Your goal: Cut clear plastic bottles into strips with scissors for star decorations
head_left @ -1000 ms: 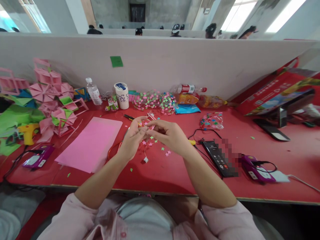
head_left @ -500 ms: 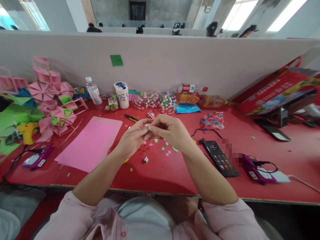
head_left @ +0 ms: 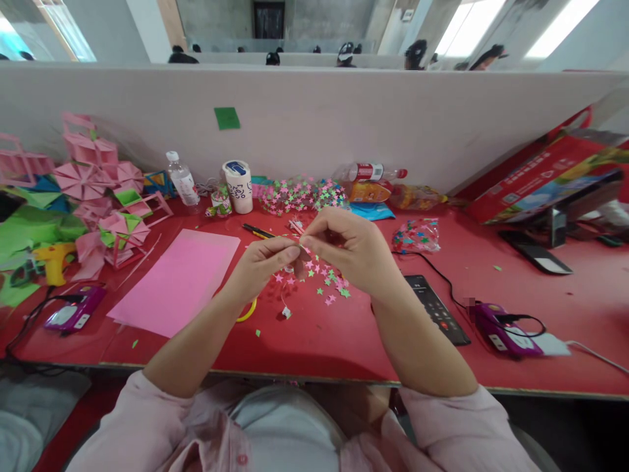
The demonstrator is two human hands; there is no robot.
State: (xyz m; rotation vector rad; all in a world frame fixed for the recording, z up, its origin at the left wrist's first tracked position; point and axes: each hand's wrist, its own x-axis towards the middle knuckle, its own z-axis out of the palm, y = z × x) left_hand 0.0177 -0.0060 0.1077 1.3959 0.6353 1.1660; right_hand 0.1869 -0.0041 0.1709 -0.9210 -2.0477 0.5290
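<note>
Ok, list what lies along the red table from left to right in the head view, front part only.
Purple handheld device → pink paper sheet → left hand → right hand → black phone with keypad on screen → second purple device with cable.

Print on cup (head_left: 238, 186), bottle label (head_left: 362, 172), red box (head_left: 540, 177), none legible

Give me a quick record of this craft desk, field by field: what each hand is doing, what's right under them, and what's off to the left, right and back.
left hand: fingertips pinched on a small pink paper piece, above the desk
right hand: fingertips meet the left hand's at the same piece
under hands: loose paper stars on the red desk
left: pink paper sheet, pink folded paper crafts
right: phone
back: white cup, water bottle, heap of stars
</note>
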